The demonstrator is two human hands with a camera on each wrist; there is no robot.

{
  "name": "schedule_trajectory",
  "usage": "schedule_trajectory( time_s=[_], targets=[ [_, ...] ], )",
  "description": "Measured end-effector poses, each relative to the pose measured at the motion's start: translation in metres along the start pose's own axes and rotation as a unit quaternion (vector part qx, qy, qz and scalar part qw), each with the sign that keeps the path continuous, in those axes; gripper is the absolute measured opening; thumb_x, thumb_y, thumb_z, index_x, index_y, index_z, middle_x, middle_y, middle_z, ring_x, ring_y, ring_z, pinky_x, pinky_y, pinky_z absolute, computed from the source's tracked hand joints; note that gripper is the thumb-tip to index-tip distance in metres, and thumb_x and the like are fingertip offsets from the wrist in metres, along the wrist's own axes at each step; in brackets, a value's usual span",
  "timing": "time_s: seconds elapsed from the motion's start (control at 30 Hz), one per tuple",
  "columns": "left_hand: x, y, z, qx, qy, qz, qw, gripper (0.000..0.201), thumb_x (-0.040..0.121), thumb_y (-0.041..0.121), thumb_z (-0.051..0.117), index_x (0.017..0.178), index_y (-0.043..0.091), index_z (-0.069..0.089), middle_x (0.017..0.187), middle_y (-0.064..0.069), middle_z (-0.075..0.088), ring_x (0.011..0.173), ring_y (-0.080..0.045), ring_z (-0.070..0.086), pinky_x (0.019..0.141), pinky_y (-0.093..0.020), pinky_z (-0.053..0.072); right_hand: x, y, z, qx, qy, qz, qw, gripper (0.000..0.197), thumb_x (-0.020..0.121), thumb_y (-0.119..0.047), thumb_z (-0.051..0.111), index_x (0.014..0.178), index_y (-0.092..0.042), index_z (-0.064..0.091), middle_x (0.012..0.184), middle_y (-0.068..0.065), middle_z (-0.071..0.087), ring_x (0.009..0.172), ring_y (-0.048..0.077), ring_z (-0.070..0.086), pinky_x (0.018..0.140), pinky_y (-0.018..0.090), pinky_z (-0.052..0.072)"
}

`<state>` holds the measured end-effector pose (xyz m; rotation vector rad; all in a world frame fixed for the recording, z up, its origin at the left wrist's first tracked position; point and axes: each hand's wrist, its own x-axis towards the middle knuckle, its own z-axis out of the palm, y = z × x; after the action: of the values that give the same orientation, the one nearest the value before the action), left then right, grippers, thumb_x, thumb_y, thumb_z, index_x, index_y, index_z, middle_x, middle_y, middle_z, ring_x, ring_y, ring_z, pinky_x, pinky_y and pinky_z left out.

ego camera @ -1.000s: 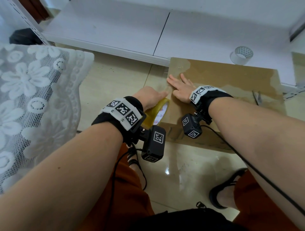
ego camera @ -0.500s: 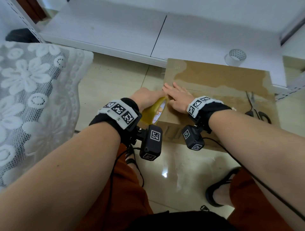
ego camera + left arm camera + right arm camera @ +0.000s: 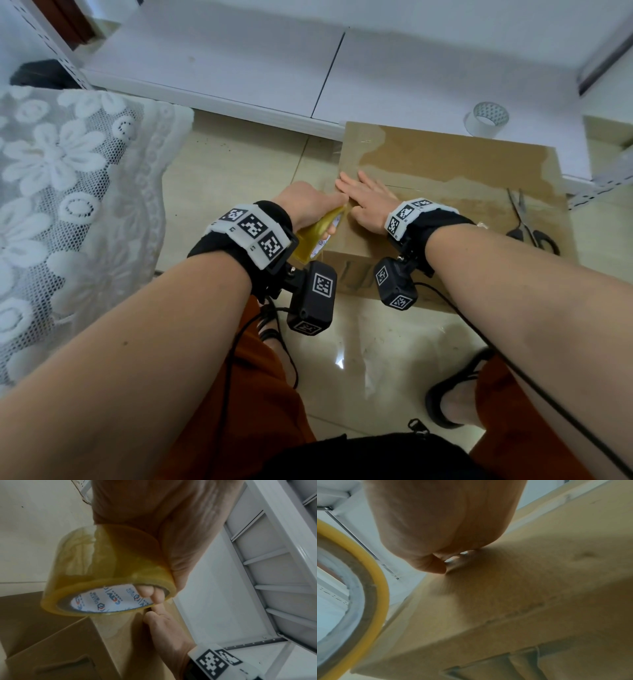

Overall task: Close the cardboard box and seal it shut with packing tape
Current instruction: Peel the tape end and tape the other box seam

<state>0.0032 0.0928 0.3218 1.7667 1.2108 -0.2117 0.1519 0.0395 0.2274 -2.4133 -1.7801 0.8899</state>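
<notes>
The left hand [image 3: 310,205] grips a yellowish translucent packing tape roll [image 3: 109,574], fingers inside its core, at the closed brown cardboard box's [image 3: 445,178] left edge; the right hand [image 3: 368,204] presses flat on top, seemingly over tape.

Looks like a home/storage rm: glossy floor tiles [image 3: 219,171], white metal shelving [image 3: 239,61], lace cloth [image 3: 61,192].

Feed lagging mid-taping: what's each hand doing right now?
Left hand: grips the yellowish packing tape roll.
Right hand: open, pressing flat on the brown cardboard box.
</notes>
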Motion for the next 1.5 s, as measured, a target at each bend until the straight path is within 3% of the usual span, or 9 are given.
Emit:
schedule_trajectory(
  time_s=[0.3,0.53,0.7,0.87,1.0,1.1,1.17,1.37,1.5],
  targets=[
    [-0.013,-0.003,-0.003,0.064,-0.054,-0.017,0.996,0.046,0.097,0.041,0.051,0.067,0.007,0.047,0.026,0.008,0.046,0.021,0.000,0.044,0.025,-0.012,0.030,0.000,-0.002,0.003,-0.005,-0.006,0.006,1.000,0.067,0.094,-0.012,0.032,0.154,-0.027,0.004,0.160,-0.010,-0.005,0.148,0.014,-0.009,0.118,0.036,-0.007],
    [-0.013,-0.007,0.002,-0.005,-0.053,-0.031,0.998,0.036,0.096,0.037,0.055,0.079,0.005,0.052,0.029,0.004,0.050,0.023,-0.003,0.047,0.027,-0.012,0.034,-0.002,-0.005,0.001,-0.008,-0.004,0.016,1.000,0.066,0.095,-0.013,0.031,0.154,-0.028,0.004,0.160,-0.010,-0.006,0.147,0.014,-0.009,0.118,0.036,-0.008],
    [-0.013,-0.013,0.002,-0.032,-0.040,-0.020,0.998,0.040,0.097,0.034,0.055,0.070,0.007,0.045,0.026,0.005,0.046,0.022,-0.002,0.045,0.025,-0.012,0.032,-0.017,-0.013,0.004,0.022,0.015,0.006,1.000,0.069,0.092,-0.006,0.035,0.153,-0.026,0.012,0.161,-0.008,0.002,0.148,0.016,-0.004,0.120,0.037,-0.003],
    [-0.004,-0.020,0.001,-0.080,-0.050,-0.036,0.995,0.041,0.090,0.043,0.061,0.078,0.004,0.060,0.054,-0.004,0.064,0.047,-0.013,0.059,0.056,-0.023,0.053,-0.039,-0.022,0.014,0.059,0.006,-0.010,0.998,0.078,0.085,0.001,0.042,0.152,-0.031,0.016,0.160,-0.009,0.006,0.148,0.018,-0.002,0.120,0.038,-0.003],
    [-0.004,-0.022,0.001,-0.088,-0.043,-0.012,0.995,0.061,0.080,0.057,0.064,0.104,0.001,0.064,0.098,-0.017,0.070,0.089,-0.030,0.068,0.091,-0.044,0.054,-0.047,-0.023,0.021,0.054,0.009,0.004,0.998,0.079,0.088,-0.010,0.052,0.153,-0.031,0.012,0.160,-0.011,0.003,0.148,0.017,-0.005,0.118,0.033,-0.001],
    [-0.008,-0.023,0.003,-0.112,-0.094,0.005,0.989,0.043,0.090,0.044,0.060,0.087,0.002,0.066,0.085,-0.014,0.073,0.085,-0.033,0.069,0.093,-0.048,0.053,-0.051,-0.023,0.022,0.040,0.006,0.009,0.999,0.085,0.088,-0.027,0.062,0.153,-0.029,0.008,0.160,-0.009,0.003,0.148,0.018,-0.005,0.118,0.033,0.002],
    [-0.008,-0.025,0.004,-0.100,-0.106,0.010,0.989,0.041,0.093,0.042,0.058,0.087,0.002,0.065,0.084,-0.015,0.074,0.091,-0.035,0.070,0.092,-0.049,0.053,-0.051,-0.023,0.023,0.027,0.006,0.005,1.000,0.092,0.085,-0.035,0.067,0.153,-0.030,0.007,0.161,-0.010,0.002,0.148,0.019,-0.005,0.118,0.035,0.002],
    [-0.010,-0.030,0.006,-0.116,-0.106,0.028,0.987,0.040,0.097,0.039,0.052,0.088,0.000,0.062,0.075,-0.011,0.073,0.071,-0.023,0.068,0.085,-0.040,0.057,-0.048,-0.021,0.030,0.019,0.023,0.008,1.000,0.095,0.082,-0.033,0.071,0.152,-0.032,0.006,0.160,-0.013,0.002,0.148,0.020,-0.006,0.118,0.038,0.000],
    [-0.006,-0.034,0.008,-0.122,-0.113,0.034,0.986,0.042,0.097,0.039,0.053,0.088,-0.001,0.062,0.073,-0.010,0.073,0.069,-0.023,0.068,0.086,-0.041,0.057,-0.048,-0.019,0.034,0.014,0.030,0.006,0.999,0.093,0.084,-0.033,0.070,0.152,-0.033,0.007,0.160,-0.012,0.001,0.148,0.020,-0.006,0.119,0.039,-0.001]
  ],
)
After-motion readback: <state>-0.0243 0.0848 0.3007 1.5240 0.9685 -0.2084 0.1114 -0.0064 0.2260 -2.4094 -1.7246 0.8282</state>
